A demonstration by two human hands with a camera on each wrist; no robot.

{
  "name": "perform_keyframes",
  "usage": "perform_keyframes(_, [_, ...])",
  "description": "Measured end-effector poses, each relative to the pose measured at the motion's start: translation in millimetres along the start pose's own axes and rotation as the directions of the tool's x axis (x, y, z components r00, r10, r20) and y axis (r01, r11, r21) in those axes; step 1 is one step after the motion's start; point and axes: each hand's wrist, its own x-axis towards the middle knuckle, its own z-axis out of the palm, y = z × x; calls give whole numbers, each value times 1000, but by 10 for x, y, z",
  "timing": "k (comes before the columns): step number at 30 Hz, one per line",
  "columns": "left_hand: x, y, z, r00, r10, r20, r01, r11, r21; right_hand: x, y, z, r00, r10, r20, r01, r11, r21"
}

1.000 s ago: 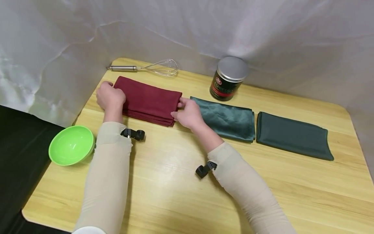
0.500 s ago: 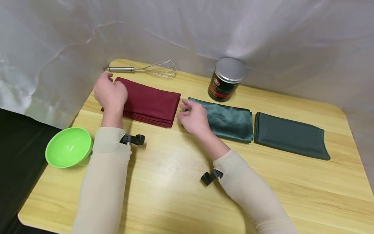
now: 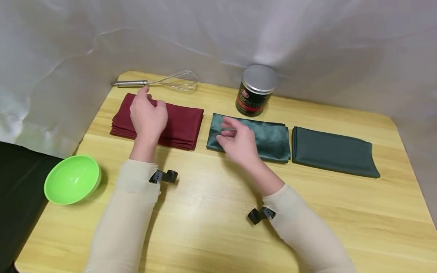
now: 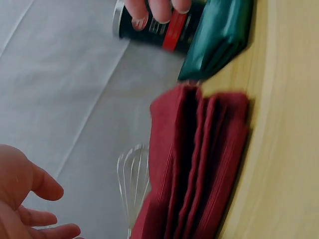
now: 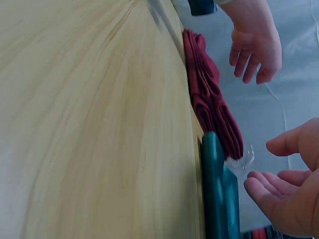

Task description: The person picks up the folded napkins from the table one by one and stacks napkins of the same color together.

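Observation:
A folded dark red cloth (image 3: pixel 184 123) lies on the left part of the table, its stacked layers showing in the left wrist view. Over it hovers my left hand (image 3: pixel 147 115), fingers loosely bent and holding nothing; a gap shows below this hand (image 5: pixel 256 45) in the right wrist view. To the right lies a folded shiny green cloth (image 3: pixel 269 138). My right hand (image 3: pixel 239 142) is above its left part, thumb and fingers apart with nothing between them. A second folded cloth, dark green and matte (image 3: pixel 334 151), lies beside the shiny one.
Behind the red cloth a metal whisk (image 3: pixel 160 82) lies along the back edge. An espresso tin (image 3: pixel 254 98) with a grey lid stands behind the shiny cloth. A bright green bowl (image 3: pixel 73 180) sits at the left edge of the table (image 3: pixel 205 223). Pale fabric hangs behind.
Both hands have let go of the red cloth's ends. The left hand has risen and moved right over it; the right hand has shifted right over the shiny green cloth.

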Motion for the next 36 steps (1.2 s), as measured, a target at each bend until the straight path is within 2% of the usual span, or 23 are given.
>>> perform_keyframes(8, [-201,91,106,993,100,64,-96,993,-61,-108,63,-197,997,-29,-68,26,999,-43])
perform_keyframes(13, [-296,100,187,982,166,88,-156,982,-105,-145,146,-346,994,-33,-108,22,995,-98])
perform_keyframes(17, [-381,99,266,971,197,134,-178,974,-143,-174,231,-470,989,-21,-146,3,992,-124])
perform_keyframes(23, [-490,99,344,949,226,221,-173,956,-236,-235,328,-625,980,10,-197,-45,984,-175])
perform_keyframes(28, [-542,84,383,926,236,295,-155,950,-272,-264,410,-760,975,47,-216,-96,970,-224])
perform_keyframes(32, [-584,77,442,900,248,358,-166,956,-244,-292,454,-867,979,100,-180,-142,960,-242])
perform_keyframes(36, [-623,80,516,875,240,421,-189,969,-160,-338,508,-964,977,152,-148,-187,947,-260])
